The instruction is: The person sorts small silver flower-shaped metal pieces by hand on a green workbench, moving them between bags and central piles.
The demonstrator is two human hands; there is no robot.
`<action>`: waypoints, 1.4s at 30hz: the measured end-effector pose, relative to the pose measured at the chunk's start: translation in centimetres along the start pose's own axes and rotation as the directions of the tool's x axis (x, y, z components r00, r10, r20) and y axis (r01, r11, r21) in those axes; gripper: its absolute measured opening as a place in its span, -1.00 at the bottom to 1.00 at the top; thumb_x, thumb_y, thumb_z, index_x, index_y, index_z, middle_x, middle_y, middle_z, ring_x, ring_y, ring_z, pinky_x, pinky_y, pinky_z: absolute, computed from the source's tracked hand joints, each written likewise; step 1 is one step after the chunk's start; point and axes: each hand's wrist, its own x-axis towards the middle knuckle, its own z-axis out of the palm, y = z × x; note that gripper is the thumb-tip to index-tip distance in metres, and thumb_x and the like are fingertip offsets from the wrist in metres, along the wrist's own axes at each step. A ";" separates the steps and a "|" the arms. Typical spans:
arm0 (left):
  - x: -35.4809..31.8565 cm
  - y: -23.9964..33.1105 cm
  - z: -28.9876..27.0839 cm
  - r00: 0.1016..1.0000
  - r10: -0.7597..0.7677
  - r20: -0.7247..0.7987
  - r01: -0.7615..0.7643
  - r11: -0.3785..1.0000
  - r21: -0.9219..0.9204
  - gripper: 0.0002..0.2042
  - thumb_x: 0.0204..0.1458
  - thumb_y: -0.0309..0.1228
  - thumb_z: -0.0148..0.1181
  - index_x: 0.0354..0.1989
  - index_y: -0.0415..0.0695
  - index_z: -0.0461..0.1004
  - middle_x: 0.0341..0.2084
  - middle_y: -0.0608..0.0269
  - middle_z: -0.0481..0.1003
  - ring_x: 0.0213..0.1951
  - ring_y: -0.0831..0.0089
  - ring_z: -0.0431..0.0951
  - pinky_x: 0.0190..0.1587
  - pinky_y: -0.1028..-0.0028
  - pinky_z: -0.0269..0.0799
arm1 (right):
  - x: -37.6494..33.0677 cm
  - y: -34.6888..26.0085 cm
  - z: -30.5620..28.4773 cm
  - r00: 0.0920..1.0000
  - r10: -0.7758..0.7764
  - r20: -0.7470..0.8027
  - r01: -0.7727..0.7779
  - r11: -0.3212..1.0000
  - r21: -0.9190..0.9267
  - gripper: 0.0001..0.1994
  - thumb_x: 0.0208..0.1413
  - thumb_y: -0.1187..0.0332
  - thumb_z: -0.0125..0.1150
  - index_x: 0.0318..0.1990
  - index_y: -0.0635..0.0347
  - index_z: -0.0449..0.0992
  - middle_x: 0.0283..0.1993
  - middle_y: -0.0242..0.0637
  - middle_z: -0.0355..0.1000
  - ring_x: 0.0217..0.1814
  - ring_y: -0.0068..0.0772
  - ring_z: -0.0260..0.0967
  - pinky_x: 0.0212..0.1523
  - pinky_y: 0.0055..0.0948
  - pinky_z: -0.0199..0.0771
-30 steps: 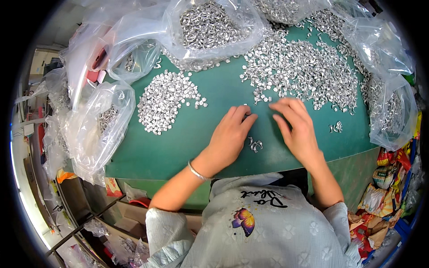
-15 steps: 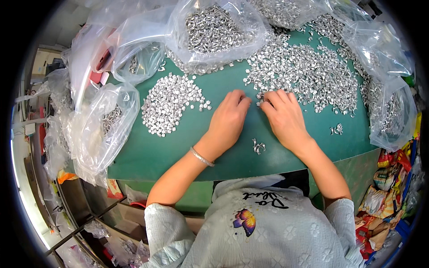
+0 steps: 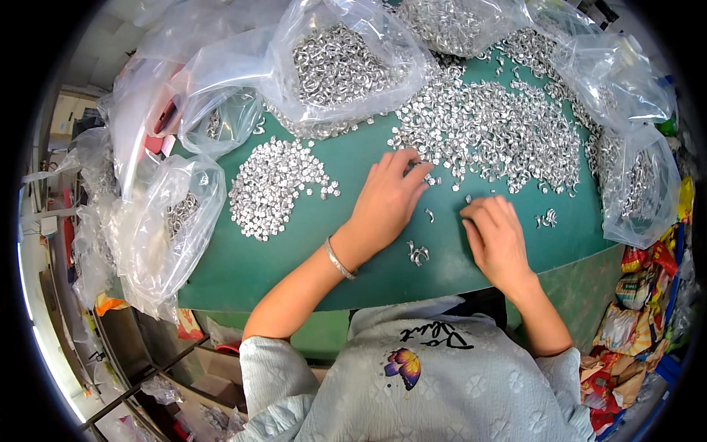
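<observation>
Along the left edge of the green table (image 3: 294,250), clear plastic bags (image 3: 166,221) of small silver metal pieces are slumped. A sorted heap (image 3: 276,184) is spread toward the far left. The left hand (image 3: 387,202) is laid flat, fingers released, at the edge of the large loose pile (image 3: 493,132). The right hand (image 3: 497,239) is curled over pieces near the front edge; its grasp cannot be told. Colourful packets (image 3: 641,272) are stacked beyond the right edge.

You wear a pale blue-grey short-sleeved shirt (image 3: 442,390) with a butterfly print (image 3: 401,366) at 6 o'clock, a thin silver bangle (image 3: 339,259) circling your left wrist.
</observation>
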 end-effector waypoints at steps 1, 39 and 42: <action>-0.2 0.0 -0.2 1.000 -0.010 0.011 0.010 1.000 0.021 -0.79 -0.02 -0.58 0.22 -0.17 -0.21 0.49 -0.19 0.13 0.39 -0.17 0.19 0.43 -0.10 0.28 0.36 | 0.6 -0.4 0.0 0.999 -0.004 -0.045 0.006 0.999 0.034 -0.80 -0.07 0.54 0.22 -0.23 0.27 0.46 -0.15 -0.23 0.37 -0.16 -0.17 0.31 -0.20 -0.31 0.27; 3.8 -1.5 -0.5 0.991 -0.099 -0.091 0.102 0.994 0.032 -0.68 0.01 -0.62 0.14 -0.02 -0.16 0.47 0.04 0.01 0.38 0.06 0.04 0.42 0.11 0.23 0.33 | 4.3 1.6 -1.3 0.949 0.314 -0.025 -0.223 0.726 0.650 -0.55 0.06 0.64 0.12 0.15 0.21 0.38 0.13 -0.15 0.37 0.21 -0.26 0.34 0.14 -0.37 0.36; 2.4 0.7 -0.6 0.996 0.022 0.085 -0.024 1.000 0.019 -0.68 0.00 -0.59 0.17 -0.02 -0.14 0.47 0.04 0.03 0.39 0.08 0.04 0.40 0.11 0.24 0.32 | 0.9 3.6 -3.3 0.887 0.453 -0.087 -0.422 0.873 0.243 -0.74 -0.04 0.61 0.24 -0.14 0.29 0.51 -0.21 -0.18 0.43 -0.18 -0.17 0.39 -0.13 -0.30 0.41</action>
